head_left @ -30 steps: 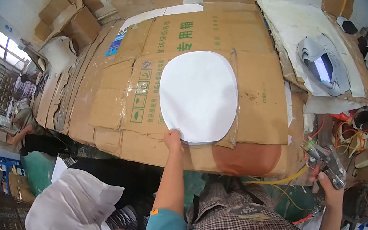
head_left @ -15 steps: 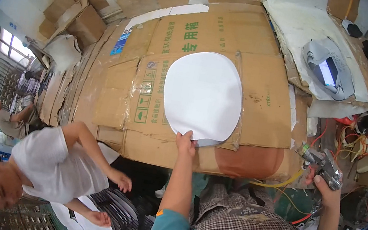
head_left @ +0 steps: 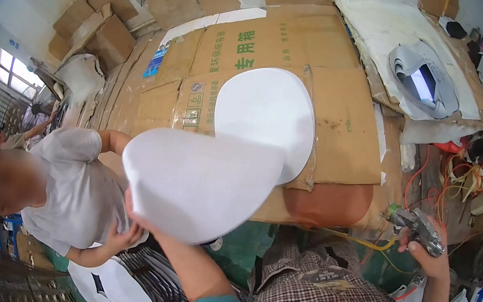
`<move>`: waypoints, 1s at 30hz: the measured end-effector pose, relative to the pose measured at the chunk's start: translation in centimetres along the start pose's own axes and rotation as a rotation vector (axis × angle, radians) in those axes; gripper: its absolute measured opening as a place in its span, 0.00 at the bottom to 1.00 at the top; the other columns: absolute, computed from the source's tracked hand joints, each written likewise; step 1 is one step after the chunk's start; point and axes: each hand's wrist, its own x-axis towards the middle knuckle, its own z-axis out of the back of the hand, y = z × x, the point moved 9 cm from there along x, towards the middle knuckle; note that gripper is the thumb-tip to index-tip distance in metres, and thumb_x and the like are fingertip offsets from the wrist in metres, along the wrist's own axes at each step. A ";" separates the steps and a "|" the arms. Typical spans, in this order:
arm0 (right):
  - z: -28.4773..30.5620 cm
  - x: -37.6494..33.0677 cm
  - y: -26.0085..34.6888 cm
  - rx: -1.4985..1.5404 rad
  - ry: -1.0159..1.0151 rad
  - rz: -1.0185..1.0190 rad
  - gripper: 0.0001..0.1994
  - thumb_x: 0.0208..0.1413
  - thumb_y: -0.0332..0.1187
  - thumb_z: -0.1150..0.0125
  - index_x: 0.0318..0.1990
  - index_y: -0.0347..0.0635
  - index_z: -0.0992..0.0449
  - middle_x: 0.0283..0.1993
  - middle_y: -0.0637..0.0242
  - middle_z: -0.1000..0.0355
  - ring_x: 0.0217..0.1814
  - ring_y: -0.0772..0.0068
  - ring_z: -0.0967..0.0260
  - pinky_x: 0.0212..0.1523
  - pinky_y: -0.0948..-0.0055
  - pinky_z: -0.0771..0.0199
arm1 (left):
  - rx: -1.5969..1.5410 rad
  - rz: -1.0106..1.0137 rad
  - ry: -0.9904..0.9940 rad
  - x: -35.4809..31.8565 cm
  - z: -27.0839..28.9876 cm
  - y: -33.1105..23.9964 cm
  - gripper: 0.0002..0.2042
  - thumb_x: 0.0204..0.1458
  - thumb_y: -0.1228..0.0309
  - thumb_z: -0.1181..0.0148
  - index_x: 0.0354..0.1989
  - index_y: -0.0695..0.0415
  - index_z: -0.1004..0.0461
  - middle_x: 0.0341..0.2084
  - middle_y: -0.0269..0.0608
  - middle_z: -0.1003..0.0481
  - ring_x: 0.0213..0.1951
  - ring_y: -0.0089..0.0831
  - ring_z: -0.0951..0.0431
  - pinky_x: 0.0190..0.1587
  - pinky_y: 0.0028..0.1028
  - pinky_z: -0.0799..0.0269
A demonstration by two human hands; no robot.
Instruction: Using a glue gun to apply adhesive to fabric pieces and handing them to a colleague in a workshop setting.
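Observation:
My left hand [head_left: 142, 219] grips the lower left edge of a white rounded sheet [head_left: 199, 185], lifted and tilted in front of me. Part of the hand is hidden by it. Behind lies a second white rounded sheet [head_left: 276, 109], flat on the cardboard-covered table [head_left: 349, 98]; the held sheet overlaps its lower left part in view. On the right, my right hand [head_left: 426, 253] is wrapped round a metal spray gun [head_left: 417, 227], held off the table's right front corner.
A co-worker in a white shirt [head_left: 72, 179] stands close at my left, arms bent. White cut sheets and dark stacked pieces [head_left: 154, 278] lie below. A lit phone [head_left: 423, 84] rests in grey cloth at the back right. Hoses and cables [head_left: 450, 176] tangle at the right.
My left hand has raised a white sheet off the one beneath and carried it left, toward me. The co-worker has shifted and drawn the arms in. My right hand still holds the spray gun.

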 end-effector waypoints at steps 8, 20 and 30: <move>1.6 -2.3 1.4 -0.087 -0.174 0.045 0.27 0.45 0.36 0.35 0.52 0.32 0.36 0.31 0.64 0.31 0.29 0.77 0.32 0.29 0.78 0.30 | 0.016 -0.202 -0.291 -7.0 3.1 -9.6 0.25 0.53 0.62 0.62 0.57 0.64 0.40 0.57 0.51 0.40 0.58 0.48 0.40 0.61 0.46 0.48; -2.0 -2.6 0.7 0.091 -0.191 0.120 0.22 0.47 0.30 0.38 0.50 0.31 0.35 0.29 0.63 0.30 0.29 0.75 0.31 0.33 0.76 0.29 | -0.039 -0.424 0.110 -11.1 6.4 -14.4 0.26 0.56 0.58 0.63 0.59 0.62 0.42 0.61 0.50 0.45 0.62 0.48 0.46 0.63 0.47 0.54; -0.9 -5.6 0.2 0.017 -0.157 0.034 0.29 0.44 0.34 0.34 0.53 0.33 0.37 0.29 0.63 0.31 0.28 0.75 0.31 0.30 0.75 0.27 | -0.253 -0.109 -0.962 -12.8 21.9 3.6 0.09 0.48 0.67 0.49 0.26 0.61 0.30 0.17 0.36 0.31 0.20 0.29 0.32 0.20 0.24 0.38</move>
